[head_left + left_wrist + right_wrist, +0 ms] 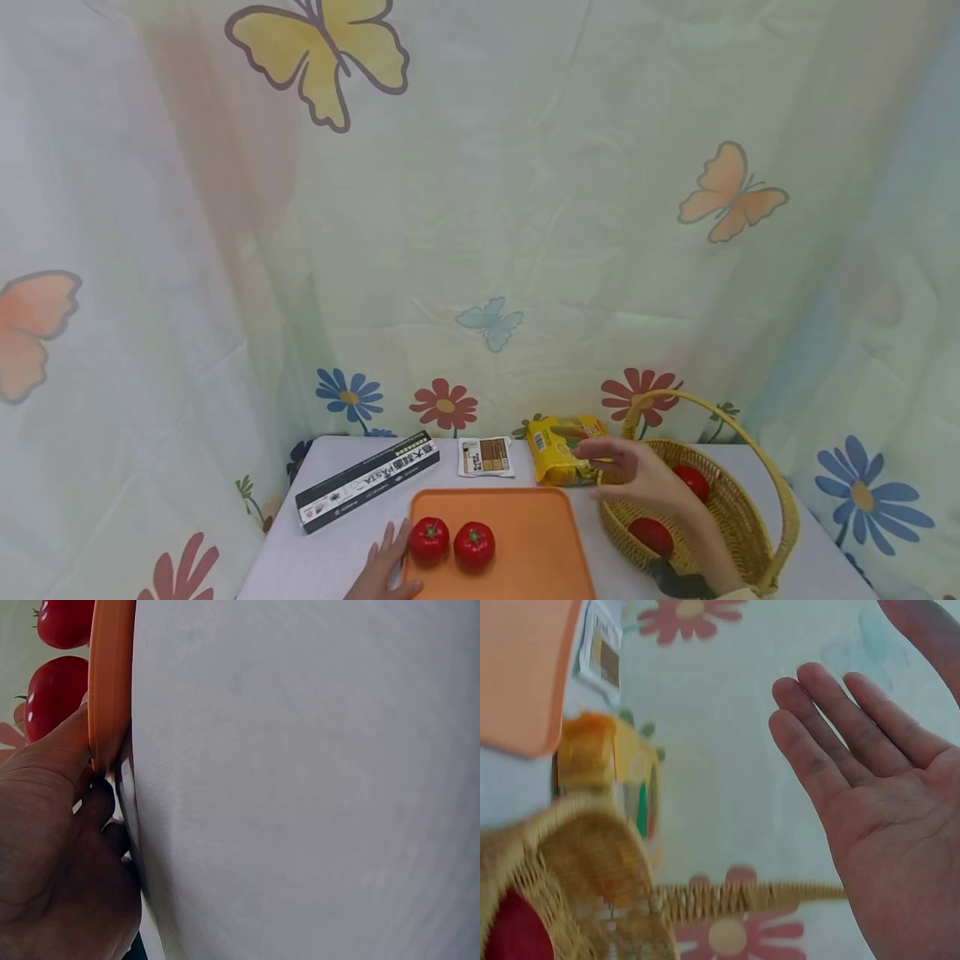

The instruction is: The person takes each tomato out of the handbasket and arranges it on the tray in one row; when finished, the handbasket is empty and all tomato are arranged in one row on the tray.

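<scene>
Two red tomatoes (pixel 474 547) sit side by side on the left part of an orange tray (pixel 532 533). At the tray's left edge rests my left hand (pixel 384 568), fingers spread and relaxed. In the left wrist view its thumb (pixel 64 746) lies over the tray's rim, the other fingers outside it. My right hand (pixel 637 477) is raised above the left side of a yellow wicker basket (pixel 738 517), palm bare and fingers extended in the right wrist view. Inside the basket lie a round red item (pixel 692 482) and a darker red one (pixel 651 536), partly hidden by the forearm.
Behind the tray are a black-and-white pasta box (pixel 367 482), a small white packet (pixel 486 457) and a yellow package (pixel 555 454). The basket's tall handle (pixel 780 492) arches up on the right. A dark object (pixel 678 581) shows by my right wrist. A patterned curtain hangs behind.
</scene>
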Action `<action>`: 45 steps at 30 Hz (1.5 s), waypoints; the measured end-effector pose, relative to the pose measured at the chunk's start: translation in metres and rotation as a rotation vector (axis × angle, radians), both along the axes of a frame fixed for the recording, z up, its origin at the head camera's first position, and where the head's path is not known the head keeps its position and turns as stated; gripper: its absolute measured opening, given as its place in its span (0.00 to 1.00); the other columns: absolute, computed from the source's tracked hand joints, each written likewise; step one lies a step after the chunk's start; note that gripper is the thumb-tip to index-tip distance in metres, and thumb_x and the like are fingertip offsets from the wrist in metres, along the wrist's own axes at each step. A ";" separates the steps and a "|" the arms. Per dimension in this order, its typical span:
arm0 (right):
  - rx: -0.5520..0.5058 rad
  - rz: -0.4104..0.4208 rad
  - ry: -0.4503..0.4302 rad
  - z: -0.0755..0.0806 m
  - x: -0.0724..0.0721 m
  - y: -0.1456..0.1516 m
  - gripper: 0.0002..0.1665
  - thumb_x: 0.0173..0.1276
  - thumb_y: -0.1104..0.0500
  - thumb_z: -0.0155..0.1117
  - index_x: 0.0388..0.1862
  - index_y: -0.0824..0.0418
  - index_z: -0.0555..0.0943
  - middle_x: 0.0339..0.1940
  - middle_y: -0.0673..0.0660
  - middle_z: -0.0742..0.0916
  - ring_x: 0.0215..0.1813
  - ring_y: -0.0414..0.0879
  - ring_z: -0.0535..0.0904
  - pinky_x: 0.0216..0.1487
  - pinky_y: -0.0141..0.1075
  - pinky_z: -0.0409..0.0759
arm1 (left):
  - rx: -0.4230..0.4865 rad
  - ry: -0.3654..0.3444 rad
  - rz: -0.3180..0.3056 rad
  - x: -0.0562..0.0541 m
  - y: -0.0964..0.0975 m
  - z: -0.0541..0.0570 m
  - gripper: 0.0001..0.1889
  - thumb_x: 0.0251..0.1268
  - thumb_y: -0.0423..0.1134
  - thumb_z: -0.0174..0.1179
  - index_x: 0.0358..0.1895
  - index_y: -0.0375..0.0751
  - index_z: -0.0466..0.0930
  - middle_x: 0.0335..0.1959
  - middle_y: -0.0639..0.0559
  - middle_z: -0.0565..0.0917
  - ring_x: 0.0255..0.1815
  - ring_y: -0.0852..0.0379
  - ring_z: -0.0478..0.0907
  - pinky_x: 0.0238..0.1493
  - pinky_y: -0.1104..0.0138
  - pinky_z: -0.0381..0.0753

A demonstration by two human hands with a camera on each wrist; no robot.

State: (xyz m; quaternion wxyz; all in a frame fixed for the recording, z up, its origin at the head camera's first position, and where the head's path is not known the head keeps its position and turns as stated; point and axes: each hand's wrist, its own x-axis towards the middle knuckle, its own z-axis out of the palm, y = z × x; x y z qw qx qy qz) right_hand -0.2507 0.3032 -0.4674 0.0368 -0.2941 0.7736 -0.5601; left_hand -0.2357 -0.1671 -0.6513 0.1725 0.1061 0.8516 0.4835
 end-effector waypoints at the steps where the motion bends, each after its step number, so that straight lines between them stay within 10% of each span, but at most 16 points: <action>1: -0.012 -0.002 0.004 0.000 -0.001 0.006 0.33 0.71 0.69 0.75 0.70 0.81 0.73 0.65 0.66 0.86 0.65 0.33 0.84 0.65 0.26 0.81 | -0.002 -0.002 0.002 0.000 0.000 0.001 0.58 0.63 0.62 0.74 0.88 0.39 0.54 0.87 0.32 0.55 0.87 0.22 0.35 0.80 0.25 0.29; 8: -0.071 -0.030 0.026 -0.014 -0.013 0.050 0.27 0.73 0.75 0.68 0.68 0.81 0.74 0.60 0.45 0.90 0.62 0.35 0.86 0.58 0.31 0.88 | 0.006 0.000 -0.005 -0.001 -0.001 0.000 0.58 0.63 0.61 0.75 0.87 0.38 0.54 0.87 0.32 0.55 0.87 0.22 0.34 0.80 0.25 0.28; 17: 0.029 -0.398 -0.120 -0.039 -0.023 0.079 0.35 0.72 0.66 0.76 0.70 0.80 0.71 0.61 0.72 0.87 0.54 0.38 0.88 0.51 0.30 0.89 | -0.001 -0.021 0.023 0.001 0.002 0.002 0.59 0.61 0.62 0.76 0.88 0.40 0.54 0.87 0.31 0.53 0.86 0.21 0.34 0.80 0.25 0.29; 25: 0.162 -0.715 -0.142 -0.059 -0.035 0.091 0.45 0.72 0.51 0.78 0.76 0.74 0.70 0.69 0.77 0.82 0.66 0.68 0.83 0.49 0.20 0.82 | -0.016 -0.022 0.029 0.000 0.003 0.007 0.59 0.61 0.60 0.76 0.88 0.40 0.53 0.88 0.31 0.53 0.86 0.22 0.34 0.80 0.26 0.28; 32: 0.202 -0.950 -0.163 -0.079 -0.038 0.098 0.42 0.71 0.53 0.80 0.74 0.74 0.72 0.70 0.78 0.79 0.70 0.72 0.77 0.73 0.62 0.77 | -0.030 -0.038 0.037 -0.001 0.003 0.004 0.60 0.60 0.61 0.77 0.88 0.40 0.53 0.88 0.30 0.52 0.86 0.22 0.34 0.80 0.26 0.30; 45: 0.163 -1.062 -0.220 -0.098 -0.042 0.110 0.39 0.68 0.61 0.80 0.71 0.76 0.74 0.69 0.80 0.79 0.69 0.74 0.76 0.70 0.65 0.77 | 0.000 -0.025 0.020 -0.005 -0.002 -0.010 0.62 0.59 0.68 0.74 0.88 0.39 0.52 0.87 0.30 0.53 0.87 0.22 0.34 0.79 0.25 0.27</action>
